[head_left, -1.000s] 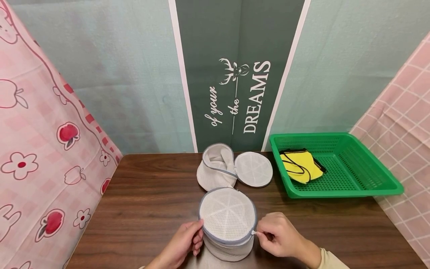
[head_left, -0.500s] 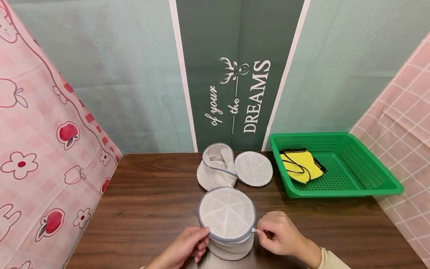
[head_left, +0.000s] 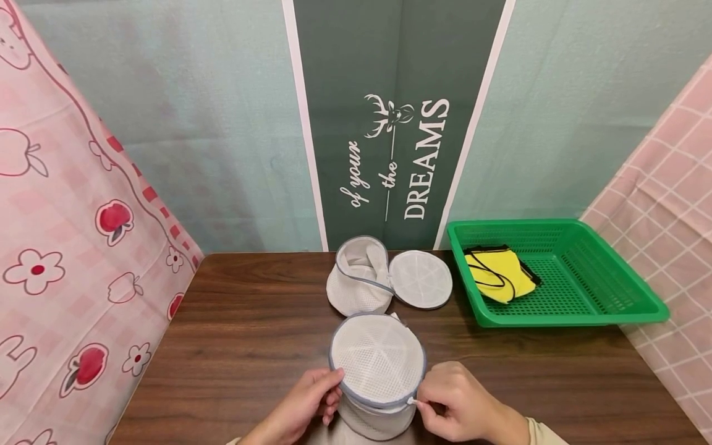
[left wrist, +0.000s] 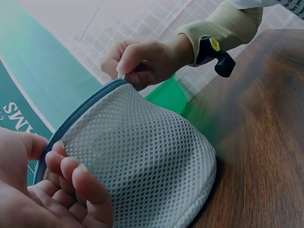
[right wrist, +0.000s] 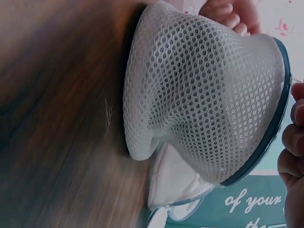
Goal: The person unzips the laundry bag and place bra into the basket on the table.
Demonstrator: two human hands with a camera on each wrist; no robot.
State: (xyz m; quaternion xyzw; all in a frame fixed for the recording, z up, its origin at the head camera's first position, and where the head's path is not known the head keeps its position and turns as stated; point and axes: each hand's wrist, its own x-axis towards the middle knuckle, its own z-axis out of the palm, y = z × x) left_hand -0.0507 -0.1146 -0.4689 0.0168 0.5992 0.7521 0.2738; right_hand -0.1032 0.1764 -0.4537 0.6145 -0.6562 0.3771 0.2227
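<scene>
A white mesh laundry bag (head_left: 379,355), drum-shaped with a grey-blue zipped rim, stands at the near middle of the table, its round lid lying over the top. My left hand (head_left: 311,395) pinches the rim at the left between thumb and fingers; the left wrist view shows its fingertips against the mesh side (left wrist: 142,142). At the front right of the rim, my right hand (head_left: 461,402) pinches the small white zip pull (head_left: 411,401). Seen from the right wrist, the mesh wall (right wrist: 199,90) bulges and creases below the rim.
Right behind stands a second white mesh bag (head_left: 356,293), its round lid (head_left: 421,279) folded open to the right. A green plastic basket (head_left: 578,320) at the back right holds a yellow cloth item (head_left: 503,275) with black cord. Printed curtains surround the brown wooden table (head_left: 239,334).
My right hand has drawn the zip pull along the rim toward the front and left. My left hand has shifted slightly along the rim, and the bag has come a little nearer.
</scene>
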